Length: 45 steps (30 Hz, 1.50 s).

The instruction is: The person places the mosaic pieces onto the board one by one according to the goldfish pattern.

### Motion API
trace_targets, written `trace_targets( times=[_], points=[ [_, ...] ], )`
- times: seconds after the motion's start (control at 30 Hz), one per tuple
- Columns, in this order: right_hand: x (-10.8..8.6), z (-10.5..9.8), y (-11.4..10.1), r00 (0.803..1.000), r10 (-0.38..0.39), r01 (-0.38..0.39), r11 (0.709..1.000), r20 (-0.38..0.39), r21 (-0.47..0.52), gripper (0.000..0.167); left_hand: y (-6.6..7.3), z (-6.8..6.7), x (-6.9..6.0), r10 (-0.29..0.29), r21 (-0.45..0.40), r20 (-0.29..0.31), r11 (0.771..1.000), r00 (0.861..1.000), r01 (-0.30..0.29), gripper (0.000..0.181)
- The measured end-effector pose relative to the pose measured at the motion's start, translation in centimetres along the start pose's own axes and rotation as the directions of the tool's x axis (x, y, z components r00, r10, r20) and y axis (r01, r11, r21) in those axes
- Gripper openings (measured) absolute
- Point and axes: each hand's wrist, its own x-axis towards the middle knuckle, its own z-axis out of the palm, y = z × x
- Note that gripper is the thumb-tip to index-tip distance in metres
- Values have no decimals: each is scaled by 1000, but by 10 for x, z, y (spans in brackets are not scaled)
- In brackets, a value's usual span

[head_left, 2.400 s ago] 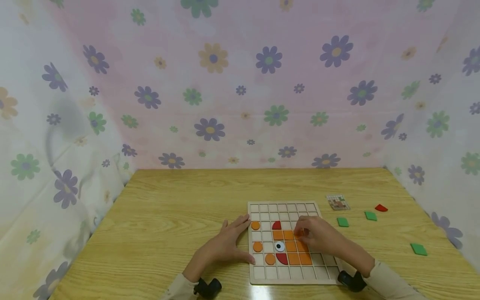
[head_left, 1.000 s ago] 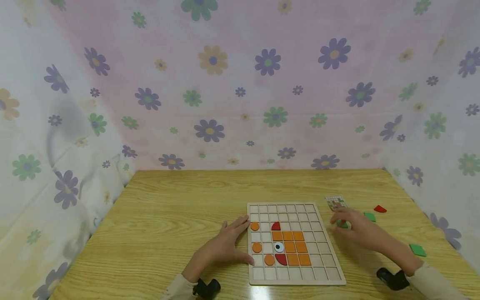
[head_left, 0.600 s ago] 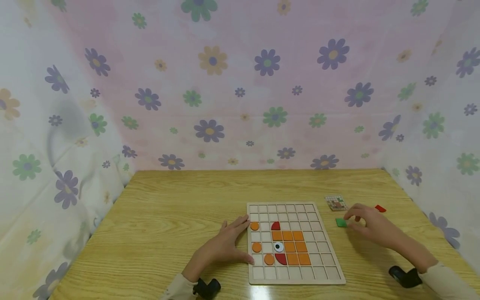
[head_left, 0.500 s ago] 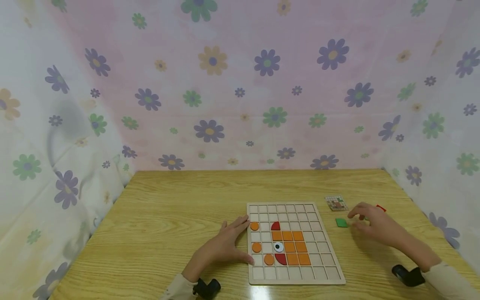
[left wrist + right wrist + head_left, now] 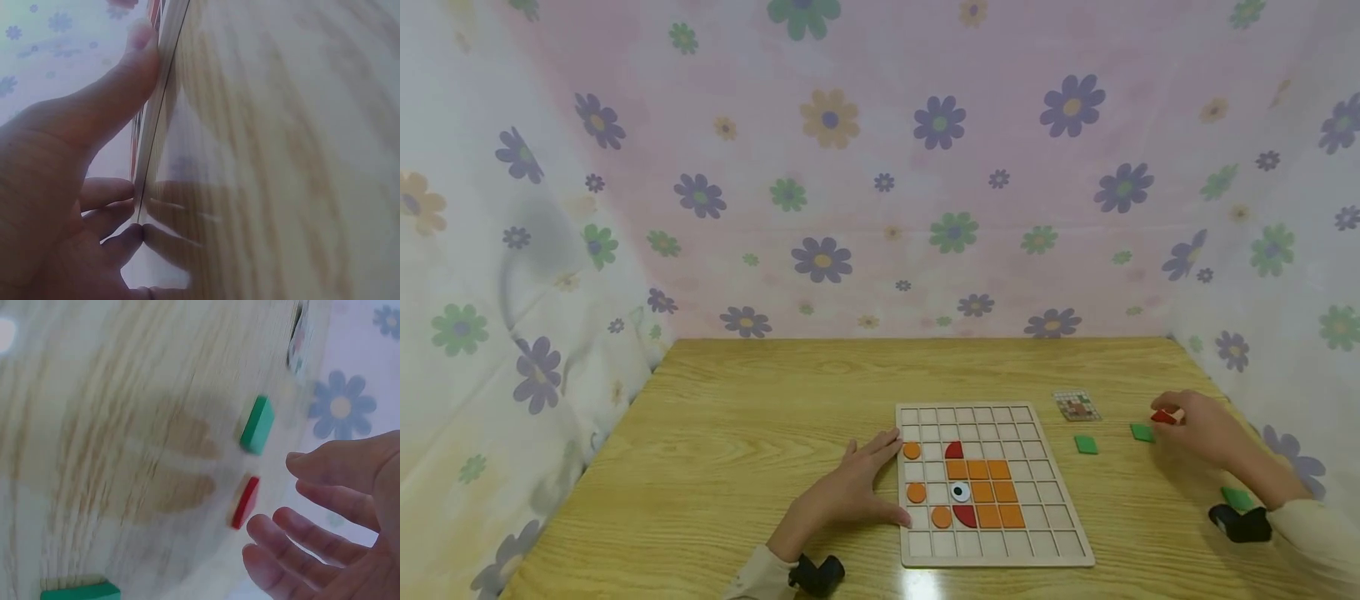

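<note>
My left hand [image 5: 846, 492] rests with fingers and thumb spread along the left edge of a wooden grid board [image 5: 996, 561]. In the left wrist view the thumb [image 5: 139, 53] and fingers touch the board's side. Right of the board, my right hand [image 5: 1202, 429] hovers around a red quarter-circle tile [image 5: 1163, 417]. The right wrist view shows that red tile [image 5: 245, 503] lying on the table, with the loosely bent fingers [image 5: 265, 528] and thumb apart from it. On the board sit several orange square tiles [image 5: 982, 492], three orange discs [image 5: 916, 493], two red quarter-circles [image 5: 964, 516] and an eye disc [image 5: 959, 492].
Three green tiles lie right of the board: one green tile [image 5: 1086, 444] near it, another green tile [image 5: 1142, 432] beside the red one, and a third green tile [image 5: 1236, 498] below my right wrist. A small pattern card [image 5: 1077, 406] lies behind them. Flowered cloth [image 5: 895, 200] surrounds the table.
My right hand has left the orange squares on the board and travelled right, past the card and two green tiles, to the red quarter-circle. My left hand stays at the board's edge.
</note>
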Motion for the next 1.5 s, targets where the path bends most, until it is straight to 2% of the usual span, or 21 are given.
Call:
trace_targets(
  times=[0.1, 0.2, 0.33, 0.5, 0.7, 0.9, 1.1, 1.27, 1.5],
  points=[
    [3, 2, 11, 1000, 19, -19, 1000, 2, 9, 28, 0, -1, 0, -1, -1, 3, 1000, 1000, 1, 106],
    [6, 6, 21, 1000, 20, -20, 1000, 6, -24, 27, 1, -1, 0, -1, -1, 5, 1000, 1000, 1, 106],
    [10, 14, 30, 1000, -17, 16, 996, -14, -91, 23, 2, -2, 0, -5, -3, 9, 1000, 1000, 5, 106],
    [12, 17, 31, 997, -61, 55, 993, -57, -105, 14, 3, -2, 1, -10, -3, 12, 1000, 1000, 10, 106],
    [9, 16, 26, 997, -42, 38, 997, -66, -60, 9, 2, -1, 1, -16, 0, 16, 1000, 1000, 16, 106],
    [8, 18, 28, 984, -95, 78, 990, -150, -118, 13, 2, -1, 1, -30, 65, 28, 997, 999, 28, 107],
    [11, 12, 30, 997, -14, 8, 997, -75, -74, 18, 3, -4, 0, -28, 125, 39, 992, 999, 23, 107],
    [9, 13, 29, 997, 3, -5, 999, -71, -39, 8, 5, -4, 0, -48, 109, 46, 993, 998, 43, 107],
    [4, 13, 27, 997, 4, -5, 1000, -74, -10, 6, 3, -3, 1, -46, 99, 48, 994, 998, 41, 107]
  ],
)
